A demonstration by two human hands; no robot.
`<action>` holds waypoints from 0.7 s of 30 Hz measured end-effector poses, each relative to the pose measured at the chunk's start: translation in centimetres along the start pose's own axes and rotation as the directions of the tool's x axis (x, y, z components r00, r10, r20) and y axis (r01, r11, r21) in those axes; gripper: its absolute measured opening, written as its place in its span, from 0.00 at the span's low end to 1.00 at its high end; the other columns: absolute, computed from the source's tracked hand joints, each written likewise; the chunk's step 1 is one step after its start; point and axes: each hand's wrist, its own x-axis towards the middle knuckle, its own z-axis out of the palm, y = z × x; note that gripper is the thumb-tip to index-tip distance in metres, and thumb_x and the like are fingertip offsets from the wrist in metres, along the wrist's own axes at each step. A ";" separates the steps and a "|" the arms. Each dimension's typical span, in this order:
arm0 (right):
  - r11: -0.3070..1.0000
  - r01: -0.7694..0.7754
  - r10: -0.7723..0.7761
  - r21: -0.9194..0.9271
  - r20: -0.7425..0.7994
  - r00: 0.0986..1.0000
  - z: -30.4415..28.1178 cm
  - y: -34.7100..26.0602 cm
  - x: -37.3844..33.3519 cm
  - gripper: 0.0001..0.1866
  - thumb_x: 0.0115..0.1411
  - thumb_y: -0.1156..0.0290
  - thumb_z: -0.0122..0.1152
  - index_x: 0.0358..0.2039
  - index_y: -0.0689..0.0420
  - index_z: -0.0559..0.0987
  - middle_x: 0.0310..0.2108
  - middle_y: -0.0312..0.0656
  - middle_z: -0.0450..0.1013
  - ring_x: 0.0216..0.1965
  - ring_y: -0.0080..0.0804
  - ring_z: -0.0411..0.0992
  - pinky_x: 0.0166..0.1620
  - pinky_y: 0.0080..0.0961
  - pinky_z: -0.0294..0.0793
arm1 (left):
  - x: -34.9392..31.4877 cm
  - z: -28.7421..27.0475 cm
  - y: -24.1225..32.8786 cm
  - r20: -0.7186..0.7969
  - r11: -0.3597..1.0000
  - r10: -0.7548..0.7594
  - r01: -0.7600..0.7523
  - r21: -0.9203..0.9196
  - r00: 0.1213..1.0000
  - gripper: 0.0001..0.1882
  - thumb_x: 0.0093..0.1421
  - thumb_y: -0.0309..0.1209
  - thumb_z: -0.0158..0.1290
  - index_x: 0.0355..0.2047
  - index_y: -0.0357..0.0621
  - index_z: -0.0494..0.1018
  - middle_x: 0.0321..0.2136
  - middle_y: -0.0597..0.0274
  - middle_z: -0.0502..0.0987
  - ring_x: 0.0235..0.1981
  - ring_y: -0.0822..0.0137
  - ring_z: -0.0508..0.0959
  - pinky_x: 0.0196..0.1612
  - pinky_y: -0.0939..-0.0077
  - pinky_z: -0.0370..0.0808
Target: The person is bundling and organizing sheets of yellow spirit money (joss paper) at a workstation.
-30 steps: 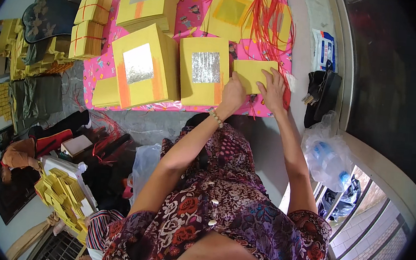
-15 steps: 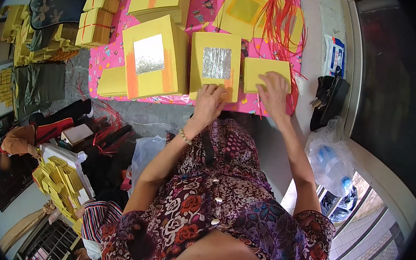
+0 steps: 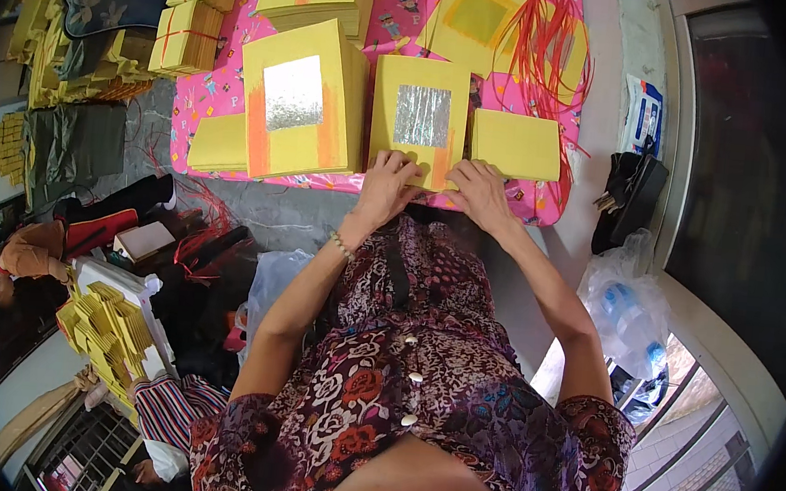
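Right in front of me lies a yellow paper sheet (image 3: 388, 114) with a silver square and an orange stripe, on top of a stack. My left hand (image 3: 389, 187) pinches its near edge at the left, fingers curled on top. At the right corner of that same edge my right hand (image 3: 480, 195) has its fingers bent over the paper; the thumbs are partly hidden. A lower stack of plain yellow paper (image 3: 518, 146) sits just right of my right hand. Left of my left hand rises a taller stack of larger yellow sheets (image 3: 261, 70), also with a silver square.
A pink patterned cloth (image 3: 223, 100) covers the table. Red strings (image 3: 551, 44) hang over yellow sheets at the far right. Tied yellow bundles (image 3: 187, 36) stand far left. A person in a striped sleeve (image 3: 178, 404) is beside more yellow paper (image 3: 109, 338) at lower left.
My right hand has moved left from the small plain stack to the near right corner of the middle sheet. My left hand stays at that sheet's near edge. The view has shifted slightly.
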 end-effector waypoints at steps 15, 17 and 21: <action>1.000 0.027 -0.027 -0.001 -0.022 0.999 -0.5 0.0 0.3 0.10 0.49 0.69 0.66 0.30 0.55 0.75 0.31 0.38 0.67 0.37 0.38 0.69 0.44 0.35 0.70 | 0.4 -1.2 -0.9 0.064 0.994 0.021 -0.014 -0.105 0.998 0.15 0.48 0.30 0.65 0.38 0.48 0.77 0.39 0.61 0.72 0.44 0.55 0.69 0.47 0.64 0.72; 0.999 0.036 -0.036 0.017 -0.010 0.999 -0.6 0.3 0.3 0.10 0.50 0.69 0.66 0.30 0.55 0.75 0.31 0.38 0.68 0.37 0.38 0.69 0.44 0.36 0.70 | 0.4 -1.2 -0.9 0.052 0.992 0.018 -0.011 -0.125 0.998 0.15 0.49 0.31 0.64 0.38 0.47 0.78 0.39 0.61 0.73 0.43 0.55 0.69 0.46 0.64 0.72; 0.998 0.030 -0.032 0.053 0.039 0.999 -0.9 1.1 0.4 0.10 0.51 0.68 0.65 0.31 0.56 0.76 0.33 0.39 0.69 0.37 0.39 0.70 0.42 0.36 0.71 | 0.3 -0.9 -1.2 0.017 0.982 -0.015 0.018 -0.188 1.000 0.11 0.51 0.32 0.63 0.35 0.46 0.80 0.37 0.61 0.74 0.41 0.57 0.71 0.44 0.65 0.73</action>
